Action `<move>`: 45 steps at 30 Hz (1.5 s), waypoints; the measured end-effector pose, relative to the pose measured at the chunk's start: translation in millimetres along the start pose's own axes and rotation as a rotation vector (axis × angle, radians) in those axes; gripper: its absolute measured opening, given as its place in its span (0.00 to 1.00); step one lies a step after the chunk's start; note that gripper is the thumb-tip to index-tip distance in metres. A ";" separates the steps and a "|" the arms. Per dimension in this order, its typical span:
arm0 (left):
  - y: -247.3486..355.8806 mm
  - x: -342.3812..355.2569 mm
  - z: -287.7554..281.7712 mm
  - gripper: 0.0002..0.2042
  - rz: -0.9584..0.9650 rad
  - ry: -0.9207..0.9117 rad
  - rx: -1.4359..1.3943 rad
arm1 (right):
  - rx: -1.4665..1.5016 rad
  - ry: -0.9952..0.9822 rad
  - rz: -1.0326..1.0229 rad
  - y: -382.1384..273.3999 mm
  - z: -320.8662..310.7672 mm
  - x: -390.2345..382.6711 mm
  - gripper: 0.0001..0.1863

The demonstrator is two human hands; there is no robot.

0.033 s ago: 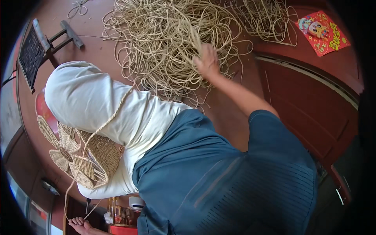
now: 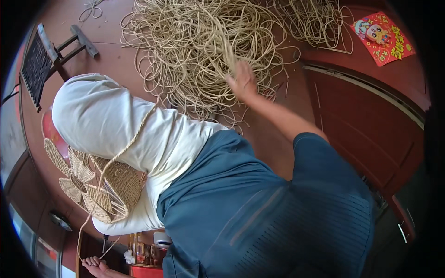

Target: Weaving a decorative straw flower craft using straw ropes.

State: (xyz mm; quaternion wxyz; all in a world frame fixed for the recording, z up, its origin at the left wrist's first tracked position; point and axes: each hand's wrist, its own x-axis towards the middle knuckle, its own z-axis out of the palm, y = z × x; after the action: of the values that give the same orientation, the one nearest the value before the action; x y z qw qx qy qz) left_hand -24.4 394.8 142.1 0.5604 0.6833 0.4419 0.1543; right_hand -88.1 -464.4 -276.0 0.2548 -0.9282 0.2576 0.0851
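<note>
My left hand (image 2: 95, 267), low at the left, is closed round a thin twisted straw rope (image 2: 96, 204). That rope runs up from it past the woven piece and across my white-trousered leg. A straw piece (image 2: 118, 185) with a woven wall and a flower of open-framed petals (image 2: 78, 180) rests between my legs. My right hand (image 2: 243, 82), slightly blurred, is over the near right part of a big tangled heap of straw rope (image 2: 185, 51). A smeared strand runs into its fingers, which appear closed on it.
A smaller rope heap (image 2: 315, 25) lies at the far right, beside a red paper with a cartoon picture (image 2: 382, 37). A dark low stool or chair (image 2: 51, 58) stands at the left. Brown door panels (image 2: 366, 125) are on the right; red-based ornaments (image 2: 143, 255) are low down.
My right hand has drawn back a little toward me, with the blurred strand shifting along. My left hand and the woven piece have barely moved.
</note>
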 end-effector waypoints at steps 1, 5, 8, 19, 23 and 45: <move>4.1 4.7 3.2 0.19 0.000 0.015 0.015 | 0.095 -0.136 0.042 0.2 16.4 -12.9 0.27; 18.5 -0.6 32.5 0.17 0.008 -0.076 0.031 | 0.019 -0.787 -0.010 4.7 67.1 -20.6 0.28; 28.0 -23.3 61.3 0.17 0.043 -0.140 0.074 | -0.371 -0.767 -0.038 15.3 85.5 6.3 0.33; 45.4 -30.4 76.0 0.17 0.088 -0.144 0.030 | -0.340 -0.624 0.044 24.9 97.6 43.2 0.31; 55.9 16.1 75.3 0.15 0.064 -0.276 -0.005 | -0.357 -0.726 0.111 12.2 100.5 52.8 0.32; 81.6 106.5 -24.0 0.16 -0.052 0.004 0.130 | -0.107 -0.656 0.523 74.9 154.2 152.0 0.31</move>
State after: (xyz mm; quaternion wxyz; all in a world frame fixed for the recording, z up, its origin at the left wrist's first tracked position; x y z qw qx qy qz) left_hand 53.7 494.2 193.1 0.5177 0.7062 0.4697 0.1122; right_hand -1.6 -506.1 -484.0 0.2448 -0.7671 0.3849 0.4511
